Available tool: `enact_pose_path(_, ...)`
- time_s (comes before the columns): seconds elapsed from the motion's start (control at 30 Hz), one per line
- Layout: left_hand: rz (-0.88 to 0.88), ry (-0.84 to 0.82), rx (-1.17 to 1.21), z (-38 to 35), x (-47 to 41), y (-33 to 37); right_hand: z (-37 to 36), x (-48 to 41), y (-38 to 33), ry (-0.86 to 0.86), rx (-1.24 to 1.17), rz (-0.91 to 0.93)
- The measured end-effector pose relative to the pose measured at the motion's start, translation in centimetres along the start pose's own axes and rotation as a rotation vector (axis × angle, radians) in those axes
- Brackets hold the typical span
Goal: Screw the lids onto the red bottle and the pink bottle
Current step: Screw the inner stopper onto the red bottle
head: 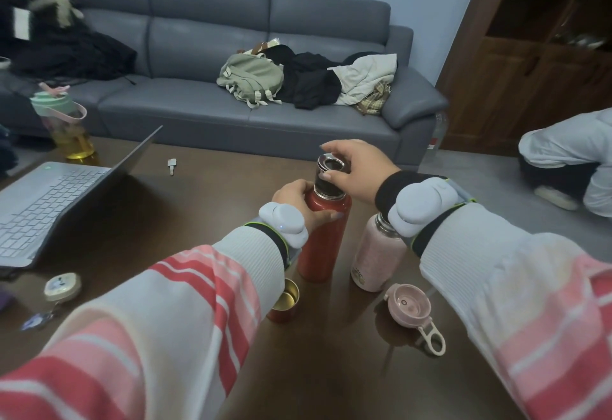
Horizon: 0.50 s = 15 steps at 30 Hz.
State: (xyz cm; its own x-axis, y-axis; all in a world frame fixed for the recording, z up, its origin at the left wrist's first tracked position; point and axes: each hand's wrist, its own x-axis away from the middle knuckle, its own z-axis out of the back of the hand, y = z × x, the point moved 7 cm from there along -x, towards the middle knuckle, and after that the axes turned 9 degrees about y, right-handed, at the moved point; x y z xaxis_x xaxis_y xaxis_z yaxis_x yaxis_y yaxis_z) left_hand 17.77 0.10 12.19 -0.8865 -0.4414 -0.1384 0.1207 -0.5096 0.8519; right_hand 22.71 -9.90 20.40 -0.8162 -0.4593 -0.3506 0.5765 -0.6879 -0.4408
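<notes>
Red bottle (323, 237) upright at frame centre on dark counter (205, 207). Left hand (299, 202) wrapped around its shoulder. Right hand (356, 171) fingers pinched on steel-and-black stopper (329, 176) seated in bottle mouth. Pink bottle (376, 259) just right of it, open-topped. Pink lid (410, 305) lying lower right. Red cup lid (284, 302) below red bottle, opening up.

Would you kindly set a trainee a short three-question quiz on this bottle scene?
1. True or false: the pink lid is already on the pink bottle.
2. Which hand steadies the red bottle?
3. The right hand has its grip on: A) the laptop, B) the stopper at the red bottle's mouth, C) the red cup.

Key: 1 false, it lies on the table; 2 the left hand; 3 B.
</notes>
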Motion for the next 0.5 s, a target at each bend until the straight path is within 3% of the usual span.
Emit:
enact_pose_path(0.27,-0.013,-0.003,-0.015,0.0,-0.1,-0.1,0.0,-0.3,0.1,-0.228,0.169,0.082)
enact_pose_path(0.5,-0.014,-0.009,-0.049,0.1,0.0,0.1,-1.3,-0.5,-0.5,-0.299,0.268,0.099)
